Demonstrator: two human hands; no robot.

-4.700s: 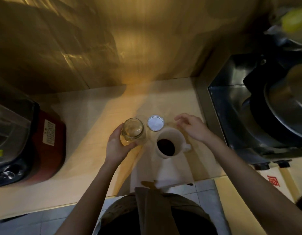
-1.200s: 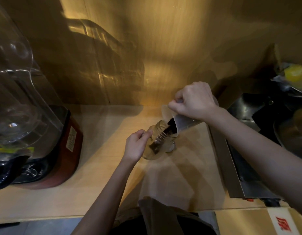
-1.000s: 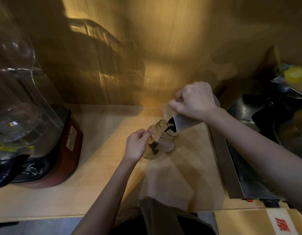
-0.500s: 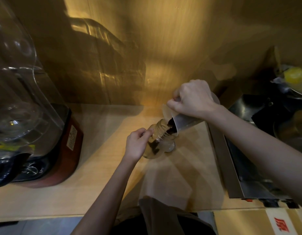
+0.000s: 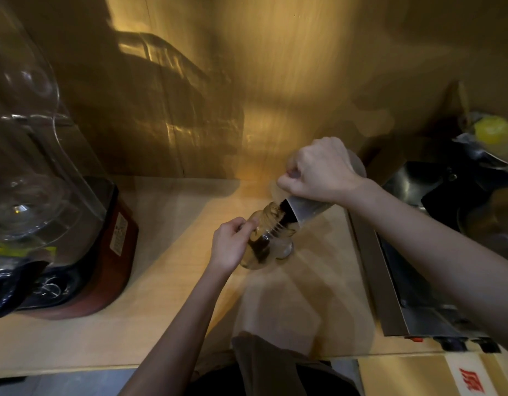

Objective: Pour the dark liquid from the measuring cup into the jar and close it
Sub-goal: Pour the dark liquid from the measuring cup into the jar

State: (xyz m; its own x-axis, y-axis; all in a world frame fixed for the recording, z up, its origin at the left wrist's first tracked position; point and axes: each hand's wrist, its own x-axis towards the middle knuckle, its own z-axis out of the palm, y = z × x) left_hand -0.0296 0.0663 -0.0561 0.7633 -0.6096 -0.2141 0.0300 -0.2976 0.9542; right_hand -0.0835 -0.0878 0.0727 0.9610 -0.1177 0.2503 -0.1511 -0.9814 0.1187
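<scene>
Tilted clear glass jar (image 5: 271,238), translucent measuring cup (image 5: 309,208), dark liquid (image 5: 285,214) streaming

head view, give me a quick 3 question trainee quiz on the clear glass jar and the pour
1. True or false: the clear glass jar stands upright on the pale wooden counter.
2. Which hand tips the translucent plastic measuring cup? A left B right
3. Fill in: the dark liquid runs from the cup's lip into the jar's ____.

Key: 1 false, the left hand holds it tilted. 2 B, the right hand. 3 mouth.
</scene>
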